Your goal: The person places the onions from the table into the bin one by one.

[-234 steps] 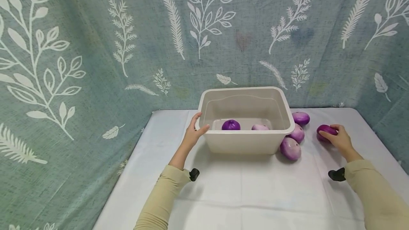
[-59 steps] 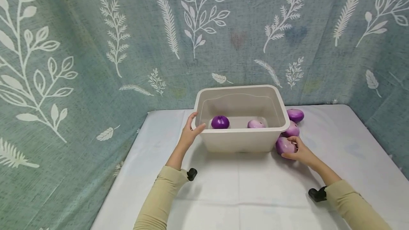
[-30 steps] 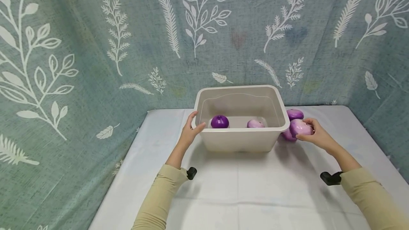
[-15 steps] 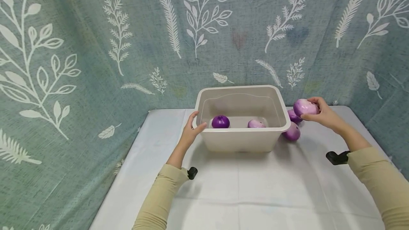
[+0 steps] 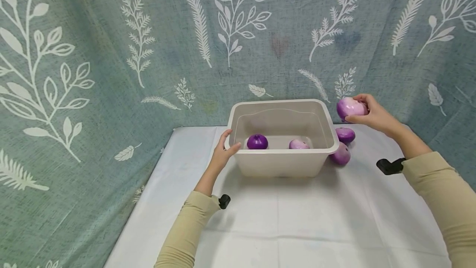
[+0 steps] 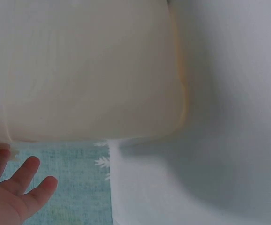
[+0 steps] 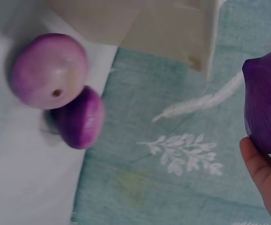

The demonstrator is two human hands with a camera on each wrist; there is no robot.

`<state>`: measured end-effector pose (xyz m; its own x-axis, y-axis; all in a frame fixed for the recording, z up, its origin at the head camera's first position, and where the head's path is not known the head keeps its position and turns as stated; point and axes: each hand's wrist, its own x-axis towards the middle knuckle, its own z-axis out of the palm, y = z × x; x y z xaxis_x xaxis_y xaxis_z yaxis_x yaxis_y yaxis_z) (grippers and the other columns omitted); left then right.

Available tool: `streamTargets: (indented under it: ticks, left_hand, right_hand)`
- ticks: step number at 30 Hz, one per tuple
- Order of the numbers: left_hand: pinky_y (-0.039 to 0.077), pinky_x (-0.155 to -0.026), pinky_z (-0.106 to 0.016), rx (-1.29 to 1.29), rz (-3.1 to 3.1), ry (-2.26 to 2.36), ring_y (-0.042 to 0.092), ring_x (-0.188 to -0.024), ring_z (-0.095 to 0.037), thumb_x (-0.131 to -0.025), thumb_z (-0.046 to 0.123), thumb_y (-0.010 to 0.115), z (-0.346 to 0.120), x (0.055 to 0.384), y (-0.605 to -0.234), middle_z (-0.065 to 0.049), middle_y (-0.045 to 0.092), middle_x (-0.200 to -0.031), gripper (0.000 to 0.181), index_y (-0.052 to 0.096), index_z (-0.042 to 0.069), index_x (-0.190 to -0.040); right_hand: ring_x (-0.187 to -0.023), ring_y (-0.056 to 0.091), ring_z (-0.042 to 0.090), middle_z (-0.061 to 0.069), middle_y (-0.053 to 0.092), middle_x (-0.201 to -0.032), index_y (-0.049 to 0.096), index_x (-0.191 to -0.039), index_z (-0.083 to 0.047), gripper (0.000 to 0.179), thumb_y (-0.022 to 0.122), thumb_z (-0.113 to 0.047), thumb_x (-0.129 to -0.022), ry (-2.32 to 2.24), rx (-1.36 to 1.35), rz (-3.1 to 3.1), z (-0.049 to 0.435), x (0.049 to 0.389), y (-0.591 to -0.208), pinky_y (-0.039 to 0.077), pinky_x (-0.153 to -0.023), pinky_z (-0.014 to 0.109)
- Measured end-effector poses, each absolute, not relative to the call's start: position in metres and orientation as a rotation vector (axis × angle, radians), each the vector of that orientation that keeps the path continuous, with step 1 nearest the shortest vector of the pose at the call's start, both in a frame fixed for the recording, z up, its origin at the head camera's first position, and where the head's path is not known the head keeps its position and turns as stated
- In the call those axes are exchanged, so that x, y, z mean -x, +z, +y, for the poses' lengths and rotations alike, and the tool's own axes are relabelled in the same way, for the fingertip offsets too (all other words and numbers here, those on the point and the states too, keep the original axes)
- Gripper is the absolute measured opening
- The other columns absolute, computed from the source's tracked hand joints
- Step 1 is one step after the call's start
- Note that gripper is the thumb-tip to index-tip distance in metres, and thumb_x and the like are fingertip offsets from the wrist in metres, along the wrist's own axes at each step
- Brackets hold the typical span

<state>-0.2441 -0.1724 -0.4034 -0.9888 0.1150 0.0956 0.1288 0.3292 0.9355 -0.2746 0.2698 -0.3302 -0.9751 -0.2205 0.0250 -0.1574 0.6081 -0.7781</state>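
My right hand (image 5: pixel 378 115) holds a purple onion (image 5: pixel 348 108) in the air, to the right of the beige plastic bin (image 5: pixel 279 163) and higher than its rim. In the right wrist view this onion (image 7: pixel 266 101) shows its dark pointed end above my fingers. My left hand (image 5: pixel 221 153) grips the bin's front left corner, thumb at the front rim. The left wrist view shows several of its fingers (image 6: pixel 25 176) spread beside the bin wall. Inside the bin sit a dark purple onion (image 5: pixel 257 142) and a paler onion (image 5: pixel 298 144), partly hidden by the front wall.
Two onions lie on the white cloth against the bin's right side: a pale one (image 5: pixel 341 154) in front and a darker one (image 5: pixel 345 135) behind. A green leaf-patterned curtain (image 5: pixel 167 53) hangs behind the table (image 5: pixel 282 214).
My right hand has gripped the front onion beside the bin, lifted it and carried it up and back. The dark onion earlier at the far right is gone from there. My left hand stays put.
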Motion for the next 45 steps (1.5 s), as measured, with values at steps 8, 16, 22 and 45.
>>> streamTargets:
  ticks: [8, 16, 22, 45]
  left_hand:
    - [0.021, -0.106, -0.057, 0.234, -2.545, -1.803, 0.016, -0.136, -0.039, -0.088, 0.023, 0.059, -0.172, 0.244, -0.404, -0.015, 0.022, -0.149, 0.067, 0.025, 0.006, -0.143]
    - [0.023, -0.106, -0.055, 0.225, -2.548, -1.793, 0.019, -0.136, -0.036, -0.088, 0.024, 0.059, -0.172, 0.243, -0.403, -0.015, 0.023, -0.149, 0.067, 0.026, 0.007, -0.143]
    - [0.021, -0.106, -0.056, 0.231, -2.537, -1.803, 0.018, -0.136, -0.037, -0.088, 0.022, 0.059, -0.172, 0.242, -0.403, -0.016, 0.023, -0.149, 0.066, 0.026, 0.006, -0.143]
    - [0.024, -0.106, -0.053, 0.204, -2.526, -1.775, 0.019, -0.137, -0.029, -0.086, 0.029, 0.061, -0.18, 0.267, -0.437, -0.005, 0.027, -0.149, 0.065, 0.03, 0.02, -0.141]
  right_hand:
    - [-0.112, 0.04, 0.031, 0.024, 0.03, -0.131, 0.014, -0.139, -0.001, 0.075, 0.062, -0.026, -0.086, -1.313, 0.365, 2.748, 0.256, 0.283, -0.312, 0.04, -0.07, 0.01]
    - [-0.114, 0.041, 0.035, 0.023, 0.033, -0.13, 0.017, -0.139, -0.003, 0.079, 0.065, -0.032, -0.084, -1.281, 0.395, 2.756, 0.238, 0.288, -0.301, 0.04, -0.091, 0.047]
    - [-0.112, 0.043, 0.032, 0.022, 0.037, -0.128, 0.021, -0.137, -0.003, 0.075, 0.066, -0.03, -0.083, -1.29, 0.442, 2.722, 0.221, 0.295, -0.298, 0.04, -0.089, 0.044]
    - [-0.117, 0.042, 0.035, 0.02, 0.039, -0.132, 0.033, -0.134, -0.005, 0.063, 0.063, -0.03, -0.085, -1.216, 0.611, 2.69, 0.176, 0.312, -0.299, 0.038, -0.094, 0.05]
